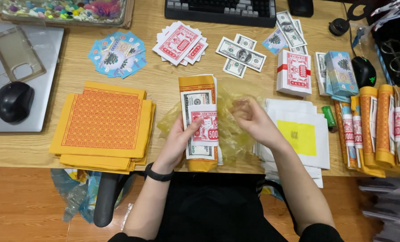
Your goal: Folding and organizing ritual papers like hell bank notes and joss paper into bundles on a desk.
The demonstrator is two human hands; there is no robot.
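paper money bundle, a long stack wrapped in orange-yellow paper with a grey banknote and a red-and-white note on top, lies near the front edge of the wooden table, about at its middle. its long axis runs from the front edge toward the back edge, away from the person. the left hand rests on the bundle's left side, and the thumb presses on the red-and-white note, so these fingers are clamped on the bundle. the right hand is just to the right of the bundle, not touching it; its fingers are bent and close together, pinching the thin yellow transparent plastic bag that spreads under and beside the bundle. the left hand is therefore the nearer one to the bundle.

the bag looks open and flat; i cannot tell if something is inside it. at the right of the bag lies a pile of white paper sheets with a yellow square. at the left, near the front edge, a stack of square orange-yellow printed papers lies flat.
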